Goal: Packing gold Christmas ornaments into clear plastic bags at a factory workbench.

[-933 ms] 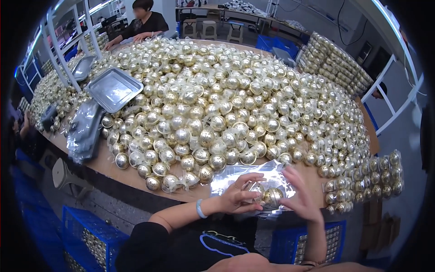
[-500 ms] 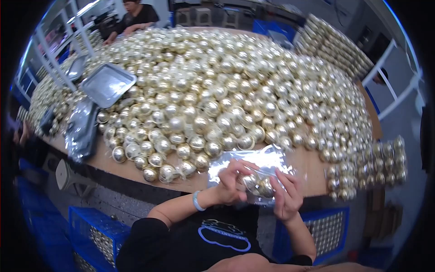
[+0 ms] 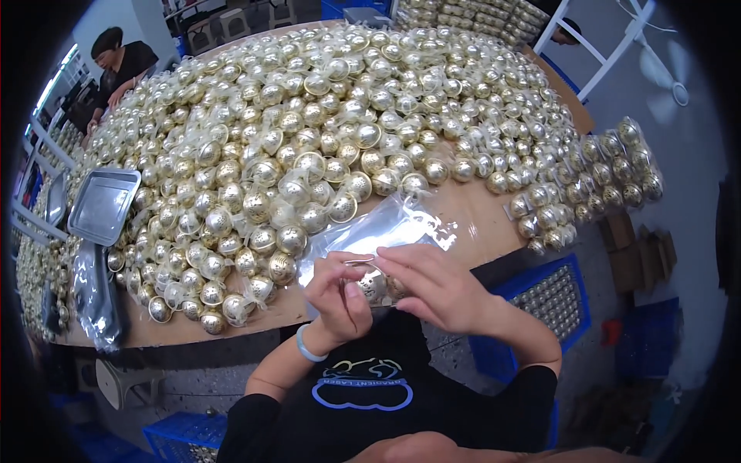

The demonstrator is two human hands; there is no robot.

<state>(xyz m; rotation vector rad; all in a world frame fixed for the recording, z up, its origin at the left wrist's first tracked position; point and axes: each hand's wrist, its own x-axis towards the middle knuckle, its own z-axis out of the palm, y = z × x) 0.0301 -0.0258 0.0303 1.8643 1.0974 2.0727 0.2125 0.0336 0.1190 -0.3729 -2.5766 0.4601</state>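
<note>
My left hand (image 3: pixel 341 299) and my right hand (image 3: pixel 434 285) meet near the table's front edge, fingers closed around a gold ball (image 3: pixel 372 284) in clear plastic. A second gold surface shows beside it, mostly covered by my right fingers. The plastic's pale edge lies pinched between the fingertips of both hands. Just beyond them, clear plastic bags (image 3: pixel 386 224) lie flat on the tabletop, shiny with glare. A wide heap of gold perforated balls (image 3: pixel 297 193), many in thin translucent wrapping, spreads over the table past the bags.
At the left are a grey metal tray (image 3: pixel 104 204) and a dark plastic-wrapped bundle (image 3: pixel 96 297). Bagged rows of gold balls (image 3: pixel 610 174) stand at the table's right edge. Blue crates (image 3: pixel 567 305) and a stool (image 3: pixel 127 382) are below. A person (image 3: pixel 123 65) sits far left.
The view has shifted, so the table's right side sits higher. My hands have drawn closer together, and my right hand has turned over the ball, its fingers now pointing left.
</note>
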